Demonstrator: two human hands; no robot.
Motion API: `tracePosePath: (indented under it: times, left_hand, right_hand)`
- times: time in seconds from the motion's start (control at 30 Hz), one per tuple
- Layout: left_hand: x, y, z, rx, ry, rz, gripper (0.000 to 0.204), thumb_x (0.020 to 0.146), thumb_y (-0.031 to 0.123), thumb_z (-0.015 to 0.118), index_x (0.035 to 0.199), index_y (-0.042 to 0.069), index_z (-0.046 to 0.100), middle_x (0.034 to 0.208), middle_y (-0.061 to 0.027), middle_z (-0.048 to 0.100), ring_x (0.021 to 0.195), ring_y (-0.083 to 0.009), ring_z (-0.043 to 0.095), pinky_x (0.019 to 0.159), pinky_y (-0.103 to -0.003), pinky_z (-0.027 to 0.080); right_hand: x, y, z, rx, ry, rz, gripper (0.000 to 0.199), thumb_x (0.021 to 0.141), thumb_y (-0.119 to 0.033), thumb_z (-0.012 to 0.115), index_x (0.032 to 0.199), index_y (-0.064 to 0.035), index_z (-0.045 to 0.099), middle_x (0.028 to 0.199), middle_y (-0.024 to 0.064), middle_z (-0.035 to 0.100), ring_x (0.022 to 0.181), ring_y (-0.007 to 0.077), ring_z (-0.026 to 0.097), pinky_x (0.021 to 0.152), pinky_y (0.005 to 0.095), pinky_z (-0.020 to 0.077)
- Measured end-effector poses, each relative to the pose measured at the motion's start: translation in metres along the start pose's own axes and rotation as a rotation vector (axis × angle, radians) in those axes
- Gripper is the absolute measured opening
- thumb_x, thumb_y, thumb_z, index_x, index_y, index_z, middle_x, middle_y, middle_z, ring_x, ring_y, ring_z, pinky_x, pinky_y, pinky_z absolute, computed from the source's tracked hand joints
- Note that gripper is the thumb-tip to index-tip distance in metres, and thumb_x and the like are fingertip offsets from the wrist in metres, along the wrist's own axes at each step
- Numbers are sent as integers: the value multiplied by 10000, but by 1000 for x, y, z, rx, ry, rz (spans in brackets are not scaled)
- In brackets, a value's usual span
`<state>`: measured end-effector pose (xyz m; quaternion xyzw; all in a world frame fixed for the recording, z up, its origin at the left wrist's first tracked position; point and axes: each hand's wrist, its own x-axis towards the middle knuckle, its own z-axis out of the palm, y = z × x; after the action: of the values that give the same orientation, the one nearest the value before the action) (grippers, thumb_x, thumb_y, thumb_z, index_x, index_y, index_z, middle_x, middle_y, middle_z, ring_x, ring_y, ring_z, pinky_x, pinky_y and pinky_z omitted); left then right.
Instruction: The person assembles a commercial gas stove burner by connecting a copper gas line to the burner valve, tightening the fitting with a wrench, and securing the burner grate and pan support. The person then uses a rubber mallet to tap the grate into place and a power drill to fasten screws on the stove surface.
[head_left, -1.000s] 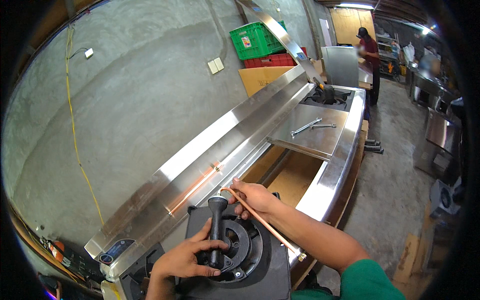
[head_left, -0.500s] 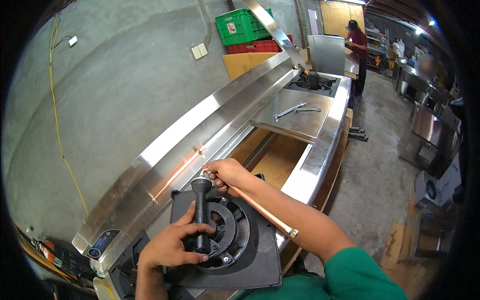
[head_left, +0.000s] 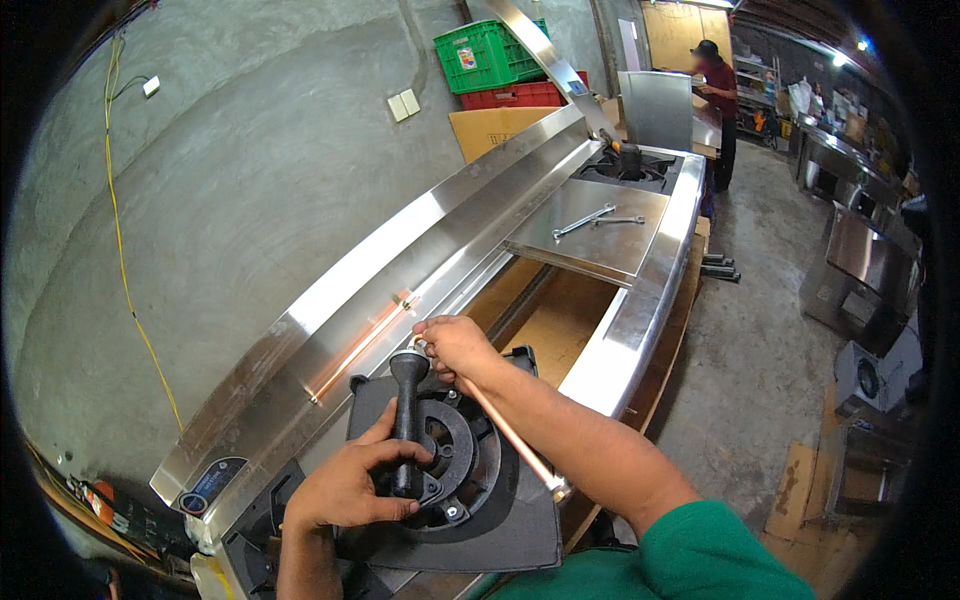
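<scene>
A black cast-iron gas burner (head_left: 447,455) lies on a dark square pan support. My left hand (head_left: 362,474) wraps round the burner's black inlet tube (head_left: 409,400), thumb and fingers on opposite sides. At the far, flared end of that tube, my right hand (head_left: 458,350) closes on a copper pipe (head_left: 505,425). The pipe's bent end meets the tube's mouth, partly hidden by my fingers. Its straight length runs back beneath my right forearm to a brass nut (head_left: 560,490). A second copper pipe (head_left: 355,355) rests against the steel back panel.
The long stainless-steel stove frame (head_left: 600,385) has an open bay beside the burner. Two wrenches (head_left: 585,222) lie on its steel plate, with another burner (head_left: 630,165) beyond. Green and red crates (head_left: 488,55) stand by the wall. A person (head_left: 715,100) stands at the back.
The nut end of the copper pipe has swung left and nearer to me as my right hand turns slightly at the inlet tube. My left hand keeps its grip.
</scene>
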<state>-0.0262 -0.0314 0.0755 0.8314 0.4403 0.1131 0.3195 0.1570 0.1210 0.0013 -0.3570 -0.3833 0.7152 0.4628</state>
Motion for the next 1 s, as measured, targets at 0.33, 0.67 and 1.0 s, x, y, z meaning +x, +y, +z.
tracePosePath:
  times: [0.33, 0.67, 1.0]
  left_hand:
    - [-1, 4, 2, -49, 28, -19, 511, 647, 178, 887, 1131, 141, 730, 1598, -351, 193, 1455, -383, 376, 1099, -342, 383]
    - [0, 5, 2, -133, 49, -71, 655, 609, 242, 916, 1204, 61, 710, 1513, -334, 391, 1482, -371, 307, 1171, -397, 282]
    - [33, 28, 9, 24, 406, -484, 845, 744, 355, 834, 1425, 2, 479, 956, -207, 701, 889, -309, 698, 823, -412, 543]
  right_hand:
    - [7, 13, 6, -83, 105, -146, 221, 905, -80, 496, 1083, -16, 611, 630, 8, 490, 391, 109, 388, 340, 279, 273]
    - [10, 4, -8, -225, -2, -128, 348, 951, -204, 535, 1253, -32, 553, 753, 55, 551, 505, 142, 512, 406, 292, 425]
    - [-36, -29, -92, -913, 138, -616, 343, 914, -231, 656, 1175, -9, 671, 1099, 197, 711, 1021, 288, 697, 867, 368, 540]
